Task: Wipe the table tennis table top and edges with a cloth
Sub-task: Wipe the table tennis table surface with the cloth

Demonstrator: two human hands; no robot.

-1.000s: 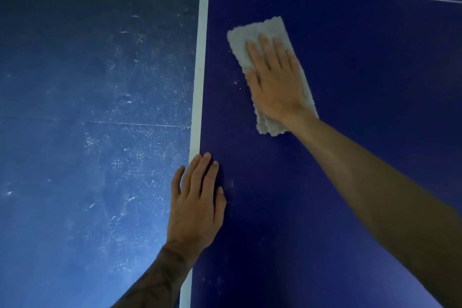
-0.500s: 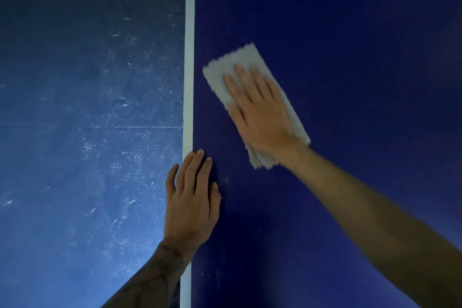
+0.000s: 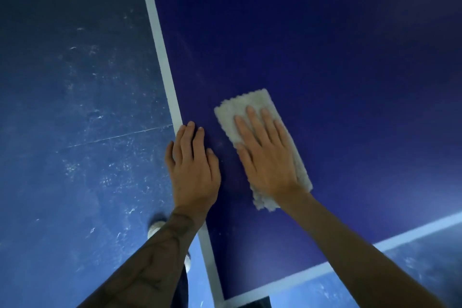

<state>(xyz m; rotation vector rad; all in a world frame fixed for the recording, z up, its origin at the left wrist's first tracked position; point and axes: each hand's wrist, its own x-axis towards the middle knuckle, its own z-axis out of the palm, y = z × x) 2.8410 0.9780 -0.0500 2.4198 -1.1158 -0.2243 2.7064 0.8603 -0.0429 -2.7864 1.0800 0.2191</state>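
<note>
Head view: right hand [image 3: 268,157] presses the cloth [image 3: 250,99] flat on the dark-blue bench [image 3: 325,57], fingers [image 3: 252,120] straight and slightly apart; left hand [image 3: 193,170] rests flat at the white edge line [image 3: 160,40], fingers together.

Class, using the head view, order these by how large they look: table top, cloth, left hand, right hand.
1. table top
2. cloth, which shows beyond the right hand lying on it
3. left hand and right hand: these look alike, so they are not ranked against each other
</note>
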